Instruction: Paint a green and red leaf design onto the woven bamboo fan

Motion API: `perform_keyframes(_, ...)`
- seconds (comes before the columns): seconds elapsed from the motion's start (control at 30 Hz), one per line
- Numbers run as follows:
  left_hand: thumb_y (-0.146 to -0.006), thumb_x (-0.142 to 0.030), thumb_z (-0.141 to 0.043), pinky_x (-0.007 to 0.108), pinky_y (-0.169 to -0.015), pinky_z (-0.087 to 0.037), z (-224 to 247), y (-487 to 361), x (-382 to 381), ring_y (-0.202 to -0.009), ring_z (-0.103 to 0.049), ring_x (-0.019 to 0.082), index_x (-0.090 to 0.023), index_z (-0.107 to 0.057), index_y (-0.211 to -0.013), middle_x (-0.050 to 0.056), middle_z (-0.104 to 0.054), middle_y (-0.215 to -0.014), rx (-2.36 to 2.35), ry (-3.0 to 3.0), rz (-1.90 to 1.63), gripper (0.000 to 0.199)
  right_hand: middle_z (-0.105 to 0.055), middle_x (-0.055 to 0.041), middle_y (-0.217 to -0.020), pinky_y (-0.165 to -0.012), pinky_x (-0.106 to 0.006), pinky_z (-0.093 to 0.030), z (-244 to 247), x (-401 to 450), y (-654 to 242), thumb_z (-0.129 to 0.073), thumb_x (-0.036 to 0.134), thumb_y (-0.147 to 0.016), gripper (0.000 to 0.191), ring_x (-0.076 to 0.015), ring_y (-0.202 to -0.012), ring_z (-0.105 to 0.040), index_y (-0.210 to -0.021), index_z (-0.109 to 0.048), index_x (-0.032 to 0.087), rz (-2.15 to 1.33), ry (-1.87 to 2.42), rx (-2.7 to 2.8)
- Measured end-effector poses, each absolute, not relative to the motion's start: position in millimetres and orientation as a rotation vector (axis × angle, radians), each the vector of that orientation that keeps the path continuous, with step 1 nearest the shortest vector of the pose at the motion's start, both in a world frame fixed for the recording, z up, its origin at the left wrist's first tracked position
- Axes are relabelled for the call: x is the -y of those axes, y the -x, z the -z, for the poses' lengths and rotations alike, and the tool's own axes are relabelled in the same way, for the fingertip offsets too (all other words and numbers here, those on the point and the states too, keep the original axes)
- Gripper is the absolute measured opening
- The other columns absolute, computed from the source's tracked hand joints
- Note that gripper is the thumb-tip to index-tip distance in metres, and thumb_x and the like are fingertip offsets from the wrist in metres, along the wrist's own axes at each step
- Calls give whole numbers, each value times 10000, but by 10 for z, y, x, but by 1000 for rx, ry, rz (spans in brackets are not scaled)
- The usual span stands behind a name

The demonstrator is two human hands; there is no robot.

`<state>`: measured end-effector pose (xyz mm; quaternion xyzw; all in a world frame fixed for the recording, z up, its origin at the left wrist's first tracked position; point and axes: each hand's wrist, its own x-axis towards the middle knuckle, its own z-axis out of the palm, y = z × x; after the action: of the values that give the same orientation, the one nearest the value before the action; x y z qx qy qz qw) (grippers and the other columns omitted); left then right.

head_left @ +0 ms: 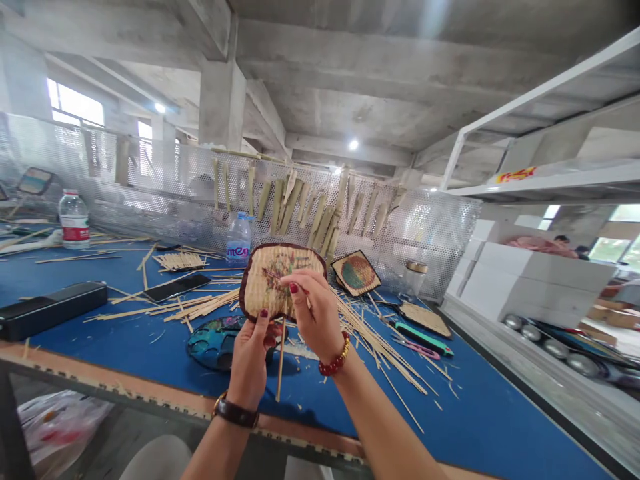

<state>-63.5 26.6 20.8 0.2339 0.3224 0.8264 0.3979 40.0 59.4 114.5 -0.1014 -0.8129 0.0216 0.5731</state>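
My left hand (251, 365) grips the lower edge of a woven bamboo fan (274, 280), which has a dark brown rim and a patch of colour on its face. A thin wooden handle (281, 360) runs down from the fan. My right hand (313, 313) pinches a thin brush (286, 279), whose tip rests on the fan's face. Just below the fan lies a round blue paint palette (215, 345), partly hidden by my left hand. Loose bamboo strips (370, 337) are scattered on the blue work table (480, 413) to the right of my hands.
A second painted fan (356, 273) lies behind my hands. A phone (175, 287), a black case (50, 310), pink scissors (415, 347) and water bottles (239, 239) stand around. Bamboo strips hang on a perforated metal screen (425, 233) along the table's far side.
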Motion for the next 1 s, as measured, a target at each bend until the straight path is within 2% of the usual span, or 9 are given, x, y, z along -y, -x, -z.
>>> perform_keyframes(0.2, -664, -508, -788, 188, -534, -411, -204, 646, -242, -595, -573, 91, -166, -703, -882, 11, -675, -707, -808, -620, -2089, 414, -709, -52, -981, -986, -389, -461, -1078, -629, -372, -421, 213, -979, 245, -195, -1062, -596, -1013, -663, 223, -47, 261, 1937)
perform_keyframes(0.37, -661, -511, -786, 199, -516, -412, -210, 641, -240, -586, -580, 104, -155, -700, -823, 25, -677, -690, -824, -601, -2081, 400, -691, -58, -907, -927, -384, -486, -1005, -607, -531, -414, 210, -973, 245, -197, -1001, -610, -902, -648, 214, -77, 302, 1872)
perform_keyframes(0.6, -655, -491, -803, 188, -538, -437, -205, 643, -248, -607, -592, 91, -174, -707, -901, 13, -689, -752, -800, -597, -2076, 413, -709, -57, -934, -963, -382, -465, -1042, -604, -494, -429, 207, -969, 230, -204, -1051, -599, -966, -658, 214, -30, 271, 1937)
perform_keyframes(0.8, -628, -466, -824, 175, -532, -439, -195, 649, -246, -592, -609, 84, -161, -696, -847, -1, -687, -703, -774, -561, -2070, 397, -674, -54, -872, -818, -343, -487, -940, -729, -755, -402, 222, -973, 239, -182, -856, -628, -903, -630, 203, -35, 379, 1681)
perform_keyframes(1.0, -623, -455, -833, 162, -515, -449, -208, 648, -245, -585, -633, 94, -162, -690, -849, 0, -699, -672, -763, -544, -2048, 397, -678, -43, -840, -805, -336, -478, -793, -990, -1045, -392, 361, -991, 295, -180, -804, -640, -929, -627, 194, -206, 536, 1356)
